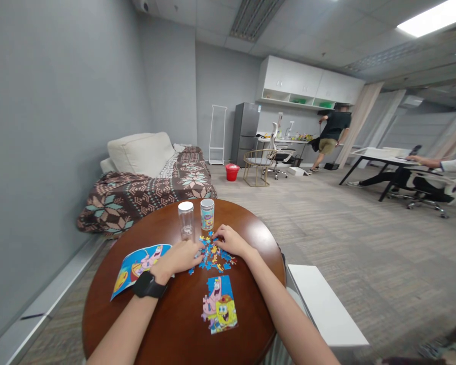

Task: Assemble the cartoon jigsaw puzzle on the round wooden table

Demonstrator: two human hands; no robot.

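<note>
Your left hand (184,257) reaches to the left edge of the loose heap of small, mostly blue jigsaw pieces (213,257), and your right hand (231,240) bends its fingers over the heap's upper right side. You can't tell whether either grip is closed on a piece. The heap lies on the round, glossy brown wooden surface (182,329). Nearer you sits the partly joined cartoon puzzle (222,306), its left edge uneven. Beyond your hands, 2 containers stand upright: the clear cylindrical jar with a white lid (186,219) and the printed cylindrical can with a silvery lid (207,215). The curled blue-and-pink cartoon sheet (131,268) lies left, partly behind your left wrist.
</note>
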